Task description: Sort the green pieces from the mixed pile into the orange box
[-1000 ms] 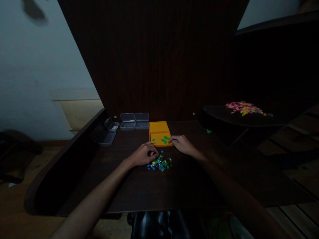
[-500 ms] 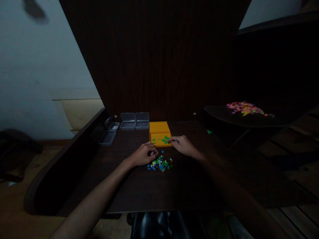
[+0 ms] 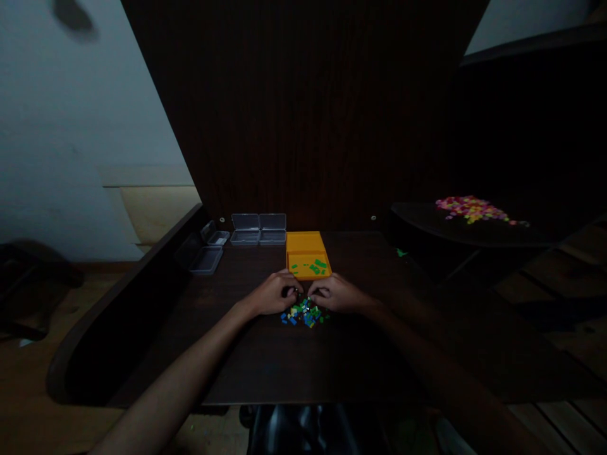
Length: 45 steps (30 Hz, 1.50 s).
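A small heap of tiny toy bricks, in blue, green, white and yellow, lies on the dark wooden table. At its left edge my left hand rests with thumb and fingers curled together. My right hand reaches to the heap's upper right edge, fingertips pinched close to the bricks. Whatever either hand holds is too small to make out. Just beyond both hands stands an open yellow box, with several green bricks scattered in its near half.
Clear plastic boxes with raised lids stand left of the yellow box, and another clear box sits nearer. Pink and yellow pieces are heaped on a dark surface at right. A green scrap lies at the table's right.
My right hand has come back from the yellow box to the heap of bricks. The left hand stays almost where it was. The view has shifted slightly.
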Each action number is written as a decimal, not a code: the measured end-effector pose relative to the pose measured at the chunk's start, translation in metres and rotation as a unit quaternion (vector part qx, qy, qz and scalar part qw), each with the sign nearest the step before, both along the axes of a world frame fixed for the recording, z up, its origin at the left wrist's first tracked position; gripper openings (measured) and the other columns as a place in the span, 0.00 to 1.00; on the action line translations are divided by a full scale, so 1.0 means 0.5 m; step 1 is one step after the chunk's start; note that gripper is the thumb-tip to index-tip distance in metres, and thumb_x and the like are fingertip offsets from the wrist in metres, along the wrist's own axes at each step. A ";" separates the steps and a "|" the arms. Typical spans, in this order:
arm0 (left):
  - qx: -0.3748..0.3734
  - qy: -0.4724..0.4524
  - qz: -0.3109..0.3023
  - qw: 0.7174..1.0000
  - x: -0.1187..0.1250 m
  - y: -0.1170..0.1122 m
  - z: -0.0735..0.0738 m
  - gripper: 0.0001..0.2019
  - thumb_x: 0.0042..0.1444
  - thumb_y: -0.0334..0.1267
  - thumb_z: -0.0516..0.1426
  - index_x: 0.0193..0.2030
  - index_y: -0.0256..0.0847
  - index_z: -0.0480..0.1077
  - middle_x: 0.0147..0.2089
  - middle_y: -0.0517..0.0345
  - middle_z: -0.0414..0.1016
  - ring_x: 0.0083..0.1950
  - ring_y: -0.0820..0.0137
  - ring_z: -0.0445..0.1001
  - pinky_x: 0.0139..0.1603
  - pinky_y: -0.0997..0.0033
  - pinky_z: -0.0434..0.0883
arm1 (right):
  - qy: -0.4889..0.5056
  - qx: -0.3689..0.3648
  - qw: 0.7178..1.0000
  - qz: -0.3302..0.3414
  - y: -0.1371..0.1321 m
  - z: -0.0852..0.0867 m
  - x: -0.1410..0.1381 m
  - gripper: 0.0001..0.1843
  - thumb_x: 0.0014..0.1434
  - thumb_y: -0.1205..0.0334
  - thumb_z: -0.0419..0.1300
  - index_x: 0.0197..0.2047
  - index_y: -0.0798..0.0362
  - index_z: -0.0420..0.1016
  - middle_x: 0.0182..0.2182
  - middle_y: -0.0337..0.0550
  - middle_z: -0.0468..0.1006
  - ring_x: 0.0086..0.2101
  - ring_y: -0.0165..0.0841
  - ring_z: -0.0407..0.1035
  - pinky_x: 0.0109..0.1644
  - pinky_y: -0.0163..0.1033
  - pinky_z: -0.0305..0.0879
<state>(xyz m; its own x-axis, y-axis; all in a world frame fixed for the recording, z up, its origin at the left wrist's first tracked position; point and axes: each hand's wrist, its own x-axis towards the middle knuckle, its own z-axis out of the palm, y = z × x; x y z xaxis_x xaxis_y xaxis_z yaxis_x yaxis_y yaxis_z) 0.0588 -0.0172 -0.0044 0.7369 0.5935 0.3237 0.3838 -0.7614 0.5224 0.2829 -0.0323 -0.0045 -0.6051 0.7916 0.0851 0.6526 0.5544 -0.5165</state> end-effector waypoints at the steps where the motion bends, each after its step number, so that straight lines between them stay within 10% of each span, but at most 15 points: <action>1: 0.001 0.001 -0.001 1.000 0.000 0.000 -0.001 0.12 0.50 0.23 0.53 0.35 0.37 0.76 0.33 0.58 0.75 0.37 0.70 0.69 0.43 0.72 0.65 | 0.001 -0.001 1.000 -0.002 0.000 0.000 0.000 0.09 0.58 0.61 0.60 0.39 0.54 0.80 0.21 0.35 0.70 0.24 0.25 0.62 0.30 0.31 0.54; 45: -0.021 0.005 -0.005 1.000 0.017 -0.014 -0.005 0.08 0.52 0.27 0.56 0.33 0.39 0.77 0.27 0.61 0.71 0.32 0.72 0.67 0.41 0.74 0.64 | 0.079 -0.133 0.988 -0.018 0.004 -0.010 -0.004 0.08 0.52 0.62 0.60 0.32 0.58 0.79 0.17 0.31 0.62 0.19 0.22 0.52 0.23 0.30 0.45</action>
